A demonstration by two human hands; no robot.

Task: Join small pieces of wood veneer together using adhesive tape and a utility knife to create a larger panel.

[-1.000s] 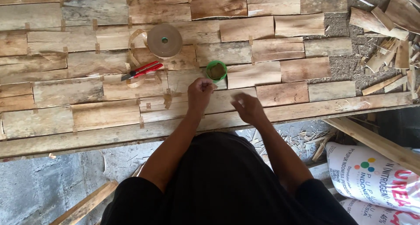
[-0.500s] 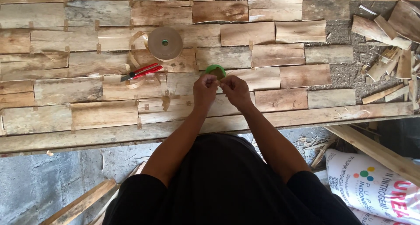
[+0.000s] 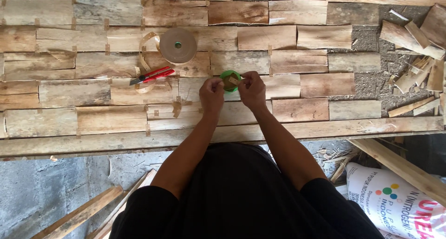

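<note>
Half a second earlier: hands just closing on the small round green plastic cup [image 3: 230,80]. A full second earlier: apart, resting on the boards, cup standing free ahead of them. Now both brought together at the cup, left hand [image 3: 211,91] and right hand [image 3: 252,88] each pinching one end of a short brown paper strip [image 3: 232,81] held across the cup's mouth. Cup itself sitting on the veneer, between the fingertips, unmoved from its spot. Judged from this: strip being wetted or drawn at the cup, joining work on the sheets in progress.

Beneath: a bench covered with rough wooden veneer pieces [image 3: 297,36] laid edge to edge, seams bridged by small tape tabs. Just left of the hands, red-handled cutters [image 3: 152,75]; above those, a flat roll of brown paper tape [image 3: 178,45], tail curling loose. At far right, grey gritty ground with wood scraps [image 3: 418,53]. Below the bench edge, concrete floor, loose laths, and a white printed sack [image 3: 395,199].
</note>
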